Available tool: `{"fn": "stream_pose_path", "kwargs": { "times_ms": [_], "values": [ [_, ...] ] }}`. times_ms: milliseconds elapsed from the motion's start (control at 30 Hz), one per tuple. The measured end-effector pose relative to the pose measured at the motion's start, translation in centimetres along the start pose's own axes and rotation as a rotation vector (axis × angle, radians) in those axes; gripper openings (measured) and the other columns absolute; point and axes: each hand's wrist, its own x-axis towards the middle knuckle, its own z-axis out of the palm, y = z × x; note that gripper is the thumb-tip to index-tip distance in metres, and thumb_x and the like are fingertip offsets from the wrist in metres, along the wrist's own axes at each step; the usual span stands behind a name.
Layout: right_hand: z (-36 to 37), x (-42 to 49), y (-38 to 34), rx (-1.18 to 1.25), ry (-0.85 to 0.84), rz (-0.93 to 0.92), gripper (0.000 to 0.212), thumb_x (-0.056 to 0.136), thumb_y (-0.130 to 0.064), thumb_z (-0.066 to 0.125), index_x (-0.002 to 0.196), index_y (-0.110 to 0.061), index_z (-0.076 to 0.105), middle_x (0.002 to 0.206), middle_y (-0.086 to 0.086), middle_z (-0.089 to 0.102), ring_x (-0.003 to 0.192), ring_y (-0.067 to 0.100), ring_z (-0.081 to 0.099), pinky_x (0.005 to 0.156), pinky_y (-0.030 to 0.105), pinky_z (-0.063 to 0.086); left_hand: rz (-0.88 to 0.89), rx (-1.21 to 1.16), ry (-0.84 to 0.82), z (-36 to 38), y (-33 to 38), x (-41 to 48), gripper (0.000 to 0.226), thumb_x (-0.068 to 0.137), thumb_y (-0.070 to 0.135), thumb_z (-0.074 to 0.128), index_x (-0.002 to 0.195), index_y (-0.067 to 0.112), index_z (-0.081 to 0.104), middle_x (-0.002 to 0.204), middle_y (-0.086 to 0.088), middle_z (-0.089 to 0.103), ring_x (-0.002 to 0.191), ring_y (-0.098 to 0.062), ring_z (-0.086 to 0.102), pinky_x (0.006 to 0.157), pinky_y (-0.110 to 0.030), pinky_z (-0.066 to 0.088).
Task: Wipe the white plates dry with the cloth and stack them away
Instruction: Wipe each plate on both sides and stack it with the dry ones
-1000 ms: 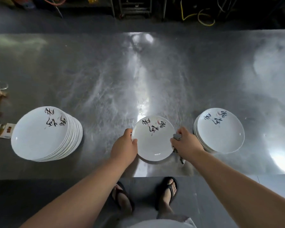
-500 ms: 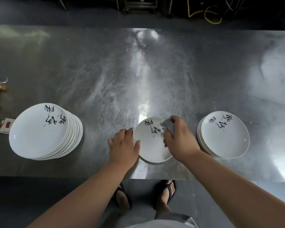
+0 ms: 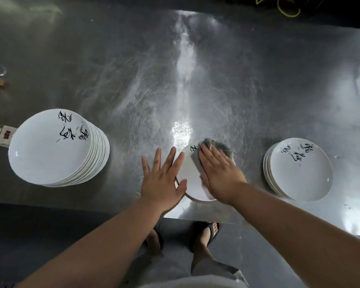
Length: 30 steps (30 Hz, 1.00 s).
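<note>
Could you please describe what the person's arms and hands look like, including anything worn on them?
Both arms are bare as far as the frame shows: no sleeve covers the left forearm or the right forearm. The left hand and the right hand are ungloved, with no ring, watch or bracelet visible on the fingers or wrists.

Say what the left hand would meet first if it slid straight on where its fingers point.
Probably only bare table: the left hand points away past the plate, whose left rim its index finger borders and might graze. Depth is unclear.
</note>
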Motion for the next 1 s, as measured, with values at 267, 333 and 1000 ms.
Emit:
{"fn": "stream_pose_path", "kwargs": {
  "times_ms": [267,333,1000],
  "values": [
    [1.6,-2.5,-0.1,0.03,-0.011,-0.309,0.072,0.106,-0.051,0.026,0.168,-0.016,0.014,0.174,0.001,0.001,0.16,0.022,-0.004,0.131,0.043,-0.002,0.01,0.002,0.005,0.3,-0.1,0.0,0.08,0.099,0.068,0.023,0.163,0.038,-0.016,0.173,0.009,-0.02,0.158,-0.034,-0.023,0.12,-0.072,-0.006],
    [0.5,-1.4,1.1,-0.031,-0.024,-0.18,0.079,0.105,-0.064,0.016,0.168,-0.017,0.004,0.172,-0.002,-0.015,0.158,0.021,-0.017,0.13,0.043,-0.008,0.008,0.005,-0.005,0.2,0.0,0.1,0.08,0.1,0.067,0.021,0.162,0.038,-0.02,0.172,0.009,-0.023,0.156,-0.033,-0.026,0.12,-0.071,-0.007],
    [1.8,-4.4,0.0,-0.095,-0.132,-0.316,0.084,0.1,-0.077,0.015,0.167,-0.03,-0.005,0.171,-0.001,-0.021,0.156,0.028,-0.025,0.126,0.046,-0.016,0.002,-0.003,-0.001,0.0,0.1,0.0,0.08,0.098,0.061,0.024,0.164,0.037,-0.013,0.175,0.007,-0.011,0.16,-0.035,-0.014,0.121,-0.072,-0.003]
  ]
}}
